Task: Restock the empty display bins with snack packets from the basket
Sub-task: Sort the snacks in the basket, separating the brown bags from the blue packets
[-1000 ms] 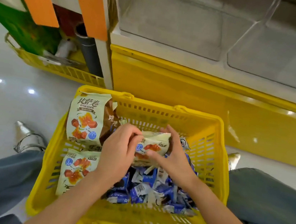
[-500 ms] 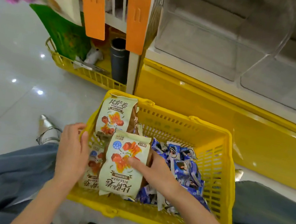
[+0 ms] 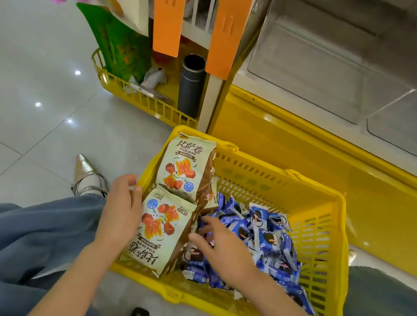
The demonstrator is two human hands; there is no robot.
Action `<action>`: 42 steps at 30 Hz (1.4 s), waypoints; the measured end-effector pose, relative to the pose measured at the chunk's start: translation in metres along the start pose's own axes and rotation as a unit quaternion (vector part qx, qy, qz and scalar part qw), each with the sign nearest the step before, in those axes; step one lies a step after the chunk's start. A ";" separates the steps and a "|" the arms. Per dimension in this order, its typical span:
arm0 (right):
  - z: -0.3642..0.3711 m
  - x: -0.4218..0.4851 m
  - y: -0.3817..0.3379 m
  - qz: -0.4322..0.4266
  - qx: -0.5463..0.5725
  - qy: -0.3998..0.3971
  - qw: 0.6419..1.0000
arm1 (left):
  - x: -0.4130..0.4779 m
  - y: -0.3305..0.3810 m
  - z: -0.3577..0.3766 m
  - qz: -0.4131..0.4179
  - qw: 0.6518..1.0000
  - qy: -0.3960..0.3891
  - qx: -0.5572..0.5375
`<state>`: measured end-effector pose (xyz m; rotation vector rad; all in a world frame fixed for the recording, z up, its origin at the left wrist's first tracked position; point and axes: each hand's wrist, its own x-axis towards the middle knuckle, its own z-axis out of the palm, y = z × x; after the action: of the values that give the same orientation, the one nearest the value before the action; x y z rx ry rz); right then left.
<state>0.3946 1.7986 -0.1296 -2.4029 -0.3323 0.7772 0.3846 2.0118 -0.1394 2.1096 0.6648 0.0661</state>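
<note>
A yellow basket (image 3: 278,183) stands on the floor between my knees. Two cream snack bags lean inside its left wall: one upright at the back (image 3: 185,165), one upside down in front (image 3: 160,231). Several small blue packets (image 3: 266,234) fill the rest. My left hand (image 3: 121,207) rests at the basket's left rim, fingers touching the front bag's edge. My right hand (image 3: 219,246) hovers over the blue packets with fingers spread, thumb beside the front bag, holding nothing. Clear empty display bins (image 3: 307,64) sit above, at the upper right.
A yellow shelf base (image 3: 309,150) runs under the bins, just behind the basket. At the back left a second yellow basket (image 3: 141,98) holds a green bag and a dark cylinder (image 3: 191,86). Orange tags (image 3: 230,25) hang above. My silver shoe (image 3: 88,179) is on the tiled floor.
My right hand has let go of the front cream bag, which now leans on the basket's left wall, and has moved right over the blue packets. The view shifted left.
</note>
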 end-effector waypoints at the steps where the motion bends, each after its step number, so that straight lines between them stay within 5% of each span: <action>1: -0.008 -0.007 0.016 0.006 0.012 0.026 1.000 | -0.003 0.009 -0.003 0.035 0.999 0.036 0.014; 4: -0.031 -0.032 0.074 0.043 -0.136 0.055 0.988 | -0.021 0.048 -0.001 0.177 0.983 0.052 -0.006; 6: -0.040 -0.048 0.110 0.101 -0.273 0.017 0.956 | -0.039 0.070 0.020 0.244 0.969 -0.046 -0.003; 8: -0.044 -0.059 0.132 0.177 -0.279 -0.029 0.943 | -0.055 0.077 0.054 0.277 0.948 -0.151 0.041; 13: -0.034 -0.060 0.149 0.202 -0.173 -0.079 0.961 | -0.066 0.046 0.145 0.127 0.870 -0.414 0.233; 16: -0.030 -0.056 0.158 0.212 -0.088 -0.019 0.973 | -0.064 0.029 0.174 0.076 0.843 -0.470 0.252; 19: -0.032 -0.047 0.168 0.230 -0.056 0.092 0.967 | -0.058 0.024 0.190 0.075 0.856 -0.453 0.238; 28: -0.043 0.012 0.180 0.229 -0.263 0.023 0.937 | -0.057 0.033 0.230 0.051 0.867 -0.400 0.292; 33: -0.044 0.024 0.180 0.225 -0.166 0.011 0.960 | -0.055 0.036 0.241 0.020 0.891 -0.366 0.269; 37: -0.053 0.023 0.187 0.202 -0.022 0.129 0.971 | -0.039 0.042 0.229 0.018 0.927 -0.344 0.150; 40: -0.061 0.034 0.179 0.154 0.108 0.240 0.952 | -0.019 0.055 0.219 0.075 0.961 -0.250 0.086; 42: -0.065 0.050 0.173 0.135 0.144 0.244 0.950 | -0.003 0.066 0.219 0.119 0.967 -0.207 0.091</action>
<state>0.4830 1.6508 -0.2134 -2.2846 0.2954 0.2902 0.4731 1.8166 -0.2183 2.2752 0.1698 -0.3076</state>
